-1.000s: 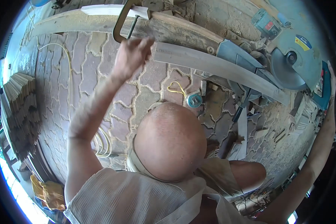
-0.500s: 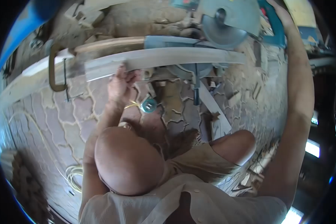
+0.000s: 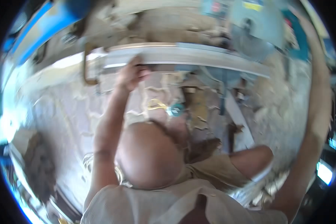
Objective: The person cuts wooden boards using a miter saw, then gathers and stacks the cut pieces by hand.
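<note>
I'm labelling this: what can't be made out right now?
All in the head view:
Saw blade: teeth lost to motion blur.
Left hand: blur hides whether it grips the board or only touches it.
Right hand: blurred near the image edge, grip unclear.
Tape measure: any markings blurred out.

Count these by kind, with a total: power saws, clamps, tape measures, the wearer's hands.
Power saw: 1
Clamp: 1
Tape measure: 1
Hands (left hand, right hand): 2
Total: 5

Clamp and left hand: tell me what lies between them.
In the head view, one end of the long board lies between the clamp and the left hand.
</note>
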`<action>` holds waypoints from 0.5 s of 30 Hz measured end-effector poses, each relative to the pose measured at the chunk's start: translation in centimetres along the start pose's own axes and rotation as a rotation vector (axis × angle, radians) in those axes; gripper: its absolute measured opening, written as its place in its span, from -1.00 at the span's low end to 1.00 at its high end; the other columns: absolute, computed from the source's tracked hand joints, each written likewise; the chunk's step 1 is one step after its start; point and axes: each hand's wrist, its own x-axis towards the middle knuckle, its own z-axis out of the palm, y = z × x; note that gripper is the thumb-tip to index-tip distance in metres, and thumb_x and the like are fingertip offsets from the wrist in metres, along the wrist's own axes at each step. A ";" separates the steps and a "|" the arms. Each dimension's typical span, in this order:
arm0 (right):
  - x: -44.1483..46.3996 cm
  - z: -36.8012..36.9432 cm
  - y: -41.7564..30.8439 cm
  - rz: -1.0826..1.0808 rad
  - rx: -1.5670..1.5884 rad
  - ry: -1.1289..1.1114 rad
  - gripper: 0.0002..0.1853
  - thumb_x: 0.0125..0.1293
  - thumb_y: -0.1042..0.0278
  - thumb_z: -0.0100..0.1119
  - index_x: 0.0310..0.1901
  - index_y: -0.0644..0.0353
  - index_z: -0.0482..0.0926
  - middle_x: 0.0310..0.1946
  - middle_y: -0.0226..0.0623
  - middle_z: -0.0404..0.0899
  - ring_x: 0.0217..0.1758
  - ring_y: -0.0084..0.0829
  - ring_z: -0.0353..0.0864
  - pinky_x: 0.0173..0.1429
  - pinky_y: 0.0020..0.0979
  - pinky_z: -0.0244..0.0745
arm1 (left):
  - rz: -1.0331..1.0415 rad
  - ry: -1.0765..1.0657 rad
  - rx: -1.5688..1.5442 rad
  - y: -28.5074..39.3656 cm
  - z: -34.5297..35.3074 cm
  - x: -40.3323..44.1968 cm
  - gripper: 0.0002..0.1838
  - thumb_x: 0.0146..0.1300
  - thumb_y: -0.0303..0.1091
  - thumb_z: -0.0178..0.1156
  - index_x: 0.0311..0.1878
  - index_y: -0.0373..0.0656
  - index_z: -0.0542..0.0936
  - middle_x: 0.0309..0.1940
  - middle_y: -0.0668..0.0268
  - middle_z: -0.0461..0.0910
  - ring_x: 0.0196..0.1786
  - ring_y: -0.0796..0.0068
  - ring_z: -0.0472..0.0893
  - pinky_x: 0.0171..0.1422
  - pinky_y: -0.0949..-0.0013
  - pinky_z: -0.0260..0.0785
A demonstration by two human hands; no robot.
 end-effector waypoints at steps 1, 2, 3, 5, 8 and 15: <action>0.7 -0.1 0.3 0.004 0.008 -0.021 -0.60 0.46 0.03 0.22 -0.21 0.30 0.70 -0.42 -0.15 0.70 -0.51 -0.35 0.65 -0.36 -0.34 0.60 | 0.010 0.029 -0.035 0.1 -0.3 -0.2 -0.66 0.61 -0.15 -0.05 0.25 -0.15 0.44 -0.13 0.06 0.64 -0.19 0.26 0.69 -0.04 0.11 0.62; 1.3 -0.3 0.9 0.007 0.012 -0.032 -0.60 0.46 0.03 0.23 -0.21 0.30 0.70 -0.41 -0.15 0.71 -0.50 -0.35 0.65 -0.36 -0.34 0.60 | -0.062 0.148 -0.056 1.5 1.5 -1.2 -0.60 0.61 -0.14 -0.05 0.35 -0.15 0.36 0.02 0.04 0.59 -0.11 0.24 0.67 0.09 0.04 0.60; 1.3 -0.6 1.1 0.006 0.005 -0.037 -0.60 0.45 0.03 0.23 -0.20 0.30 0.70 -0.41 -0.15 0.71 -0.50 -0.35 0.65 -0.36 -0.34 0.60 | -0.046 0.124 -0.153 1.0 1.1 -0.4 -0.62 0.58 -0.16 0.02 0.27 -0.21 0.39 0.00 0.03 0.60 -0.08 0.22 0.69 0.10 0.01 0.61; 1.5 -0.9 1.0 0.000 0.002 -0.042 -0.61 0.45 0.04 0.23 -0.19 0.30 0.70 -0.40 -0.14 0.71 -0.49 -0.35 0.65 -0.36 -0.34 0.60 | -0.013 0.153 -0.242 0.3 1.5 -0.1 -0.63 0.58 -0.17 0.02 0.25 -0.24 0.40 -0.02 0.01 0.60 -0.06 0.19 0.70 0.12 0.00 0.62; 1.1 -1.2 1.5 0.011 -0.001 -0.035 -0.61 0.45 0.04 0.24 -0.18 0.30 0.70 -0.38 -0.14 0.71 -0.48 -0.36 0.66 -0.35 -0.34 0.60 | 0.055 0.155 -0.362 -0.9 2.3 -0.5 -0.67 0.56 -0.22 0.04 0.15 -0.30 0.43 -0.06 0.01 0.64 -0.02 0.17 0.71 0.18 0.00 0.63; 1.0 -0.4 1.4 -0.028 -0.002 0.026 -0.62 0.44 0.05 0.26 -0.15 0.30 0.70 -0.35 -0.13 0.72 -0.46 -0.36 0.67 -0.34 -0.34 0.61 | 1.134 0.063 1.161 -1.6 12.2 -4.6 -0.54 0.20 -0.18 0.43 0.06 -0.24 0.59 -0.02 -0.05 0.64 0.15 -0.01 0.64 0.18 -0.06 0.49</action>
